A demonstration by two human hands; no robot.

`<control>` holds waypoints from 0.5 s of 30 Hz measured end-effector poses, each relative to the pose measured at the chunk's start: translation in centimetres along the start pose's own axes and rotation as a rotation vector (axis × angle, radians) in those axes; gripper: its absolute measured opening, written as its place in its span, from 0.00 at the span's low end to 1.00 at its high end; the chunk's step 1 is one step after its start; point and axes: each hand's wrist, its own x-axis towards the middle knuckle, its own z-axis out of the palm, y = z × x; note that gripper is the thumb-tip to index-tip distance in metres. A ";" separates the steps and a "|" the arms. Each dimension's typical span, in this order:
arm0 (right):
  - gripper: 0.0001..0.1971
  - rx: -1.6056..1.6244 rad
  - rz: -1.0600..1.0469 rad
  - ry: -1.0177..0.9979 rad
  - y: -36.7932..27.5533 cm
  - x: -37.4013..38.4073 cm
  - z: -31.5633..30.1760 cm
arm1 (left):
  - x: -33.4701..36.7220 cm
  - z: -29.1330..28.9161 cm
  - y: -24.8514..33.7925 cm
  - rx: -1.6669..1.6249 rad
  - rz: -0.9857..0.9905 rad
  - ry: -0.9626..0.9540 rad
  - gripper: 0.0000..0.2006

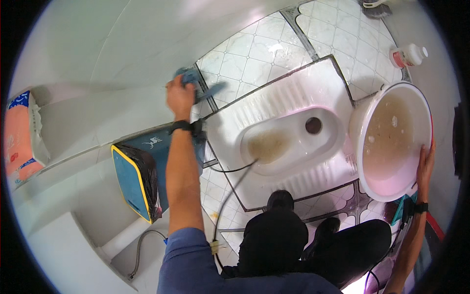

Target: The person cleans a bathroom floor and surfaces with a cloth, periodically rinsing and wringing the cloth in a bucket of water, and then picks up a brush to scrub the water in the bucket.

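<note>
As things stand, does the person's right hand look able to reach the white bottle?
Probably not directly: the right hand appears to hold the rim of the white basin, and this basin, with brownish water in it, stands between hand and white bottle.

on my left i saw a blue bin [156, 153] and a coral packet [22, 137], on my right a white bottle [409, 55].
</note>
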 end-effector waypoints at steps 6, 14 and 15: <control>0.23 -0.033 0.023 -0.038 -3.4 0.4 0.4 | 1.6 5.3 -11.0 0.147 -0.277 -0.071 0.35; 0.25 -0.109 0.059 0.014 -0.4 -0.9 -0.5 | 3.6 9.2 -11.1 -0.139 -0.330 0.010 0.35; 0.25 -0.165 0.093 0.006 -0.5 -0.7 -0.4 | 3.5 9.6 -10.5 -0.239 -0.373 0.097 0.33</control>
